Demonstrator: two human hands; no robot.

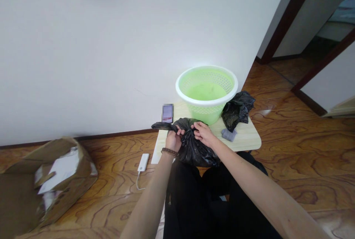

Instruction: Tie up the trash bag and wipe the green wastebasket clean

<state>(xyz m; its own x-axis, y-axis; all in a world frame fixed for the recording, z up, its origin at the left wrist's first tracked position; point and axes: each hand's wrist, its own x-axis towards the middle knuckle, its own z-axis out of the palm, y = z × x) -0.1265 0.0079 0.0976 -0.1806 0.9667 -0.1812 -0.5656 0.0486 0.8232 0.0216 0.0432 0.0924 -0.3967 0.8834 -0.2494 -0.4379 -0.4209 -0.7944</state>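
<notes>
A filled black plastic bag (194, 150) rests at the near edge of a small light wooden table (249, 139). My left hand (174, 138), with a bead bracelet on its wrist, is closed on the bag's left handle strip. My right hand (202, 132) pinches the bag's gathered top just to the right. Both hands sit close together over the bag's neck. Behind them stands a light green plastic basket (206, 91), which looks empty.
A second crumpled black bag (237, 110) lies right of the basket, with a small grey object (229, 134) in front of it. A phone (167, 113) lies at the table's back left. A white power bank (143, 162) and an open cardboard box (41, 183) sit on the wooden floor.
</notes>
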